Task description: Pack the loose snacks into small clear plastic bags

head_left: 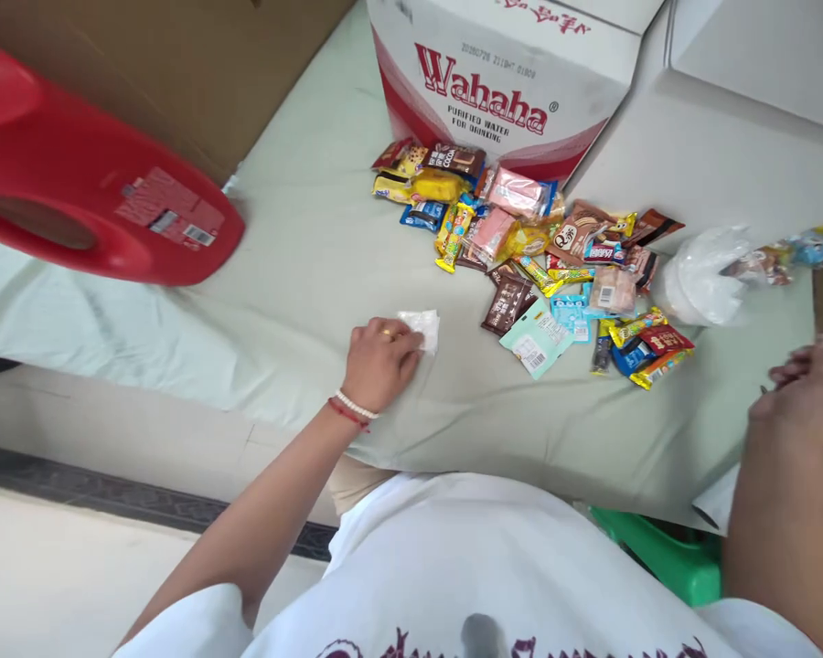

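Note:
My left hand [380, 361] rests on the pale green cloth [302, 265], fingers closed on a small white packet [423, 326] that pokes out past the knuckles. My right hand [806, 388] hovers at the right edge of the view, blurred, its fingers curled; what it holds, if anything, I cannot make out. Between the hands, farther back, lies a pile of several coloured snack packets [535, 265], apart from both hands. A mint-coloured packet [536, 340] and a dark brown packet [507, 302] lie nearest my left hand.
A white and red Wahaha water carton [500, 82] stands behind the snacks. A red plastic jug [89, 196] lies at the left. A clear plastic bag [703, 274] sits at the right, brown cardboard [198, 64] at the back left, a green stool [665, 553] below.

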`<move>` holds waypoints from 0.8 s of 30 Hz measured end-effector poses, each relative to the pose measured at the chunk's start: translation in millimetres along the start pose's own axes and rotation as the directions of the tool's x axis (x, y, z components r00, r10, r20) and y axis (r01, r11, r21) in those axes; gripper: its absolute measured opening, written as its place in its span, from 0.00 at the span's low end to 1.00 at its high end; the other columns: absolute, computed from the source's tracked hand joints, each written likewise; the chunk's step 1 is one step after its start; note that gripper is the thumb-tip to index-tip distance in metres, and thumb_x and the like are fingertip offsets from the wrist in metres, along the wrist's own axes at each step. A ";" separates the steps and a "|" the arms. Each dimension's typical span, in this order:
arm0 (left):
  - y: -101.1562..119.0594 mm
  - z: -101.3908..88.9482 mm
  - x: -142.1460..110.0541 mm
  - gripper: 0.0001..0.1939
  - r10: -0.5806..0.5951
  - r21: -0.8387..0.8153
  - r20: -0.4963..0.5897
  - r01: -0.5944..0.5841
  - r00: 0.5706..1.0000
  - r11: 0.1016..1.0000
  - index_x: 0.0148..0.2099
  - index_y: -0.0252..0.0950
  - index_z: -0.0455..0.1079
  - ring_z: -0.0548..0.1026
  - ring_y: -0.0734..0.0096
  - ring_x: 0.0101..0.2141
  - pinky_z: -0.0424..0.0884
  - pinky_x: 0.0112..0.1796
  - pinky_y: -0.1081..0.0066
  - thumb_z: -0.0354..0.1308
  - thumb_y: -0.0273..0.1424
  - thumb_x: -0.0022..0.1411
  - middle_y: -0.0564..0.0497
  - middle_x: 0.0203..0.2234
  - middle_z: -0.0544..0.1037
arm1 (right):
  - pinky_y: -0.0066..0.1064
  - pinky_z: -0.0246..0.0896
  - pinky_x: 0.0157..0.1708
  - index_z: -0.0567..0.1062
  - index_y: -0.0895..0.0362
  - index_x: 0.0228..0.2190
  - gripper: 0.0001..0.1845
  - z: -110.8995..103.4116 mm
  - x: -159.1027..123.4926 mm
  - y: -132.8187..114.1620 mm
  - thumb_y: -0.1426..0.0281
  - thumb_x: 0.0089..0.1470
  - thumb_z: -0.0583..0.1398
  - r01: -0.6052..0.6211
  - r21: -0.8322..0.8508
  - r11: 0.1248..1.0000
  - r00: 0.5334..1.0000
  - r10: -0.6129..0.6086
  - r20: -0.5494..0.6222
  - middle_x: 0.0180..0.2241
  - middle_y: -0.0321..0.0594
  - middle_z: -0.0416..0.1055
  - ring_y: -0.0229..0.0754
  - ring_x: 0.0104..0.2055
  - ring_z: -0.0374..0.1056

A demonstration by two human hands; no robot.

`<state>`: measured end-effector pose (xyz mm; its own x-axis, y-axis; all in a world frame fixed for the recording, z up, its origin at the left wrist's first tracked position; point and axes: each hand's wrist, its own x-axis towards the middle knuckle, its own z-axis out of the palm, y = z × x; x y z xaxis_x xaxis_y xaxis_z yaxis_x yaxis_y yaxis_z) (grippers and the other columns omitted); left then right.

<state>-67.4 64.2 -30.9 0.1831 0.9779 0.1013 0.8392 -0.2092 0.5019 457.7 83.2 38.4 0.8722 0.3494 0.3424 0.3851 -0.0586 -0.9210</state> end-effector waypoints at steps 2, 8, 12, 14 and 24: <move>-0.1 1.0 1.9 0.12 -0.060 -0.061 0.012 0.060 0.998 0.996 0.40 0.39 0.80 0.75 0.56 0.40 0.67 0.43 0.59 0.55 0.36 0.66 0.43 0.35 0.80 | 0.32 0.44 0.16 0.75 0.50 0.24 0.12 -12.8 -64.1 -17.2 0.57 0.45 0.69 0.091 0.082 0.992 0.977 -0.105 0.188 0.20 0.37 0.64 0.37 0.18 0.55; 24.4 -8.1 -14.7 0.13 -0.191 -0.454 -0.028 0.158 0.981 0.877 0.40 0.38 0.82 0.74 0.68 0.29 0.68 0.36 0.69 0.57 0.37 0.65 0.50 0.31 0.83 | 0.32 0.62 0.22 0.81 0.51 0.37 0.14 -8.2 -231.7 -60.1 0.55 0.54 0.68 -0.298 -0.097 0.950 0.463 0.232 0.855 0.29 0.39 0.72 0.39 0.25 0.64; 53.0 -11.6 -34.4 0.09 -0.142 -0.570 0.001 0.117 0.990 0.813 0.37 0.39 0.81 0.73 0.70 0.28 0.68 0.36 0.70 0.61 0.35 0.62 0.52 0.28 0.82 | 0.34 0.72 0.34 0.78 0.49 0.45 0.27 27.1 -292.4 -78.1 0.52 0.45 0.73 -0.461 -0.089 0.883 0.083 0.143 0.986 0.42 0.41 0.76 0.45 0.42 0.71; 60.9 -11.7 -40.8 0.07 -0.157 -0.638 0.017 0.132 0.987 0.759 0.34 0.38 0.79 0.71 0.72 0.27 0.66 0.33 0.71 0.63 0.35 0.61 0.53 0.26 0.79 | 0.34 0.72 0.35 0.77 0.51 0.42 0.27 40.9 -305.5 -82.1 0.52 0.42 0.75 -0.494 -0.092 0.865 0.006 0.110 0.994 0.38 0.39 0.76 0.44 0.40 0.71; 49.5 2.6 -46.0 0.18 -0.338 -0.927 0.211 0.297 0.917 0.229 0.35 0.37 0.70 0.70 0.75 0.30 0.69 0.31 0.75 0.69 0.46 0.57 0.54 0.27 0.73 | 0.29 0.63 0.26 0.75 0.53 0.29 0.20 33.1 -289.7 -65.7 0.55 0.42 0.75 -0.610 -0.179 0.772 0.041 0.256 0.966 0.26 0.33 0.69 0.36 0.27 0.63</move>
<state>-32.9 8.8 -12.9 -0.0075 0.9663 -0.2574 -0.2276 0.2490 0.9414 169.7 16.7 -6.4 -0.1568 0.9026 -0.4008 -0.1804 -0.4252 -0.8870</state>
